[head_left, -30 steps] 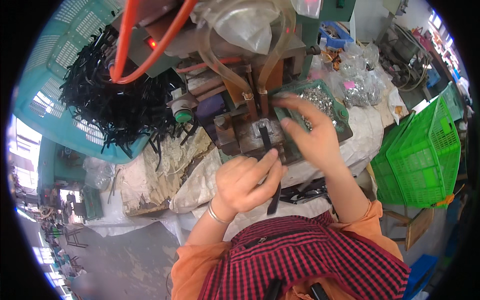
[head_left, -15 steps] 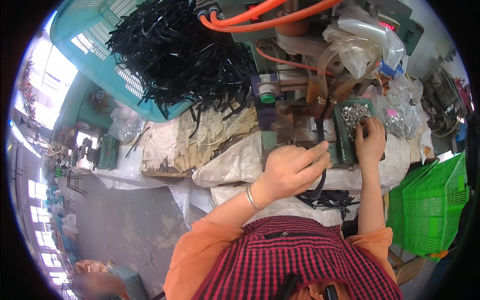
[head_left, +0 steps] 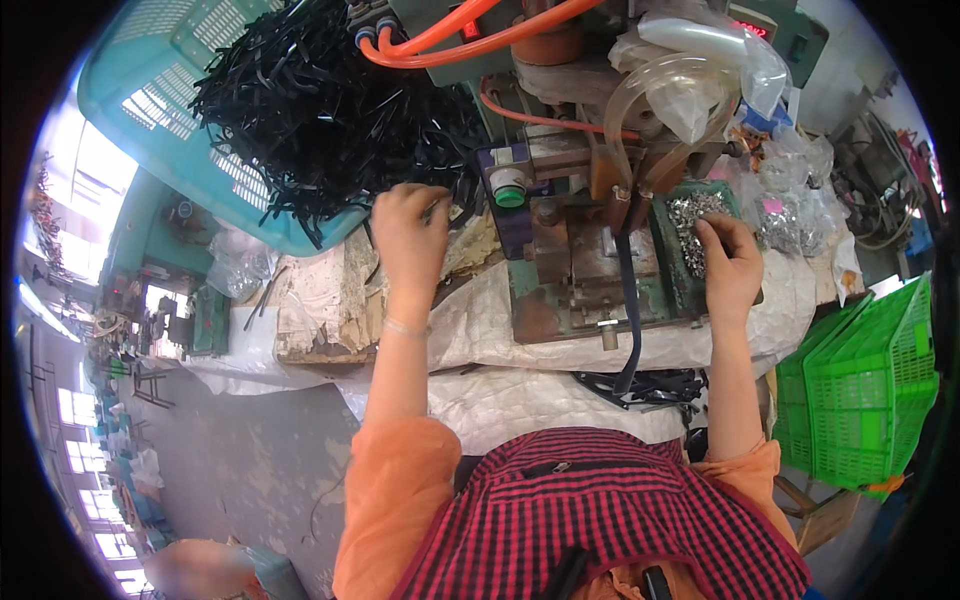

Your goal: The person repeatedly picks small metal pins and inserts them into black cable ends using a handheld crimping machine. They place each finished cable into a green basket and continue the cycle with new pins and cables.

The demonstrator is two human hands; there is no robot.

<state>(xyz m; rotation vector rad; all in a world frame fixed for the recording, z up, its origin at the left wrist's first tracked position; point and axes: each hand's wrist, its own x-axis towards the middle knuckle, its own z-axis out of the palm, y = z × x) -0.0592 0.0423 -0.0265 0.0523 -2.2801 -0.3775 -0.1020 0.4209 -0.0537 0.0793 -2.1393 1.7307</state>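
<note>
My left hand [head_left: 408,240] is at the near edge of a heap of black strips [head_left: 340,120], fingers curled in; what they hold, if anything, does not show. By the right side of the press, my right hand [head_left: 733,268] has thumb and fingers drawn together over a green tray [head_left: 672,243] of small silvery metal pieces [head_left: 697,215]. Any piece between those fingertips is too small to see. One black strip [head_left: 631,320] hangs from the press [head_left: 585,255], its lower end bent over the table's front edge, with neither hand on it.
A turquoise basket [head_left: 150,140] lies behind the heap. Orange air hoses [head_left: 480,35] cross above the press, and a green button [head_left: 510,196] sits at its left. Clear bags [head_left: 790,215] of metal pieces lie right of the tray. Green crates [head_left: 850,390] stand at lower right.
My left hand has left the strip at the press and moved left to the heap. My right hand has stayed at the tray, its fingers drawn back slightly. The strip now hangs free.
</note>
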